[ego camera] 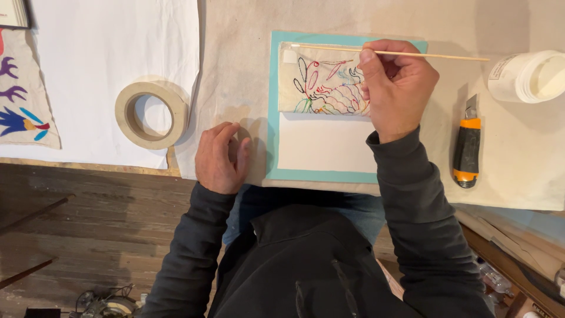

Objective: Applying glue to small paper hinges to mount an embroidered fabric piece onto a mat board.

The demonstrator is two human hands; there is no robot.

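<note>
Stick (435,55), thin, pale wood, lying level along the top edge of the embroidered cloth (322,82), pinched near its left end by right hand (395,88); thumb and fingers closed tight on it, long tail poking right toward the white jar (527,75). Looks very light, stiff but snappable, smooth and prone to rolling; best gripped close to the working end, as now, not out at the tail. Cloth looks soft, limp, light, likely to shift or pucker under pressure; sits on white card (323,144) over teal board (274,118). Left hand (220,158) just left of the teal board, resting flat-ish on canvas table cover (235,70), fingers loosely curled, holding nothing. Tape roll (152,115) further left of the board, on white paper (106,53). Orange utility knife (467,147) right of the board, below the jar. Cut-out coloured fabric piece (20,106) at far left.
</note>
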